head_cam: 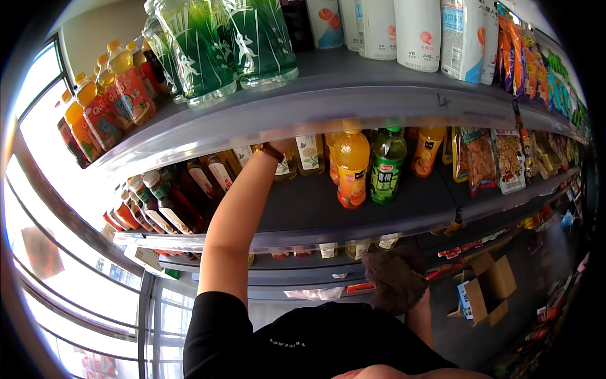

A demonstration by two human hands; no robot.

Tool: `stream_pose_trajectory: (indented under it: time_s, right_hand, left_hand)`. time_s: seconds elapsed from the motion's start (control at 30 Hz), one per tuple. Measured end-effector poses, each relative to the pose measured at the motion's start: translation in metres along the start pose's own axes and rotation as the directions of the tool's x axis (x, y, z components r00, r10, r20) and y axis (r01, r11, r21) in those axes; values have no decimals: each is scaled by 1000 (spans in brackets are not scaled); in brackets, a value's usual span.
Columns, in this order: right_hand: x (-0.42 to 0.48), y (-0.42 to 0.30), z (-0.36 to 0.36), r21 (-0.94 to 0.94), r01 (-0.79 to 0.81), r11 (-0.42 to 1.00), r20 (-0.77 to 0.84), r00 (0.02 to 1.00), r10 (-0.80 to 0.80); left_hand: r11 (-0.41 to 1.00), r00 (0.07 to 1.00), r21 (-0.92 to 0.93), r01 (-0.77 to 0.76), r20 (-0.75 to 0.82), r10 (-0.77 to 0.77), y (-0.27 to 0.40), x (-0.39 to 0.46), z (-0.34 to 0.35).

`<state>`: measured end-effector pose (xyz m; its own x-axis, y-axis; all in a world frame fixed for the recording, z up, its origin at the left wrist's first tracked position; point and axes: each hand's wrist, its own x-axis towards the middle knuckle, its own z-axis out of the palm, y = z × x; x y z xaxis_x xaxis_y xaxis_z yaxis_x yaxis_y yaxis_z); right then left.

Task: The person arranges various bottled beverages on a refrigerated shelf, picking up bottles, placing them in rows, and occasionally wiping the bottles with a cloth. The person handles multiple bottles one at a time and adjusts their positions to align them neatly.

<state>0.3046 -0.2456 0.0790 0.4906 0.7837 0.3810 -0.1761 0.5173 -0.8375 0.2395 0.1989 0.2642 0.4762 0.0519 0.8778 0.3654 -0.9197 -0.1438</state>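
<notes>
My left arm reaches into the middle shelf (pixel 303 208), a brown band around its wrist. My left hand (pixel 283 144) is mostly hidden behind the upper shelf's front strip, among bottles of pale yellow drink with white labels (pixel 310 151). Whether it grips one of them cannot be seen. Low at my right side, a bunched brown cloth (pixel 395 279) covers most of my right hand (pixel 416 303), which holds it. An orange juice bottle (pixel 352 168) and a green-capped bottle of green drink (pixel 388 166) stand right of my left hand.
Above, large green bottles (pixel 189 52) and white bottles (pixel 416 38) line the upper shelf (pixel 331 102). Dark drink bottles (pixel 175 203) fill the middle shelf's left end; snack bags (pixel 509 161) hang at right. An open cardboard box (pixel 492 289) sits on the floor at lower right.
</notes>
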Motion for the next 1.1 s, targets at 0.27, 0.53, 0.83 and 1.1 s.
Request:
stream_pose_trajectory:
  time_s: [0.27, 0.53, 0.83, 1.1]
  right_hand:
    - [-9, -31, 25, 415, -377, 828, -37, 902, 429]
    - [74, -71, 129, -276, 340, 899, 276, 924, -265]
    - [175, -45, 243, -352, 642, 681, 376, 764, -525]
    - [181, -3, 223, -160, 575, 802, 398, 781, -481]
  left_hand:
    - [896, 993, -436, 82, -36, -108, 26, -8, -54]
    - [623, 824, -606, 495, 100, -558, 88, -62, -157]
    - [545, 823, -702, 458, 105, -558, 101, -81, -217]
    - [491, 791, -720, 490, 129, -599, 109, -93, -221]
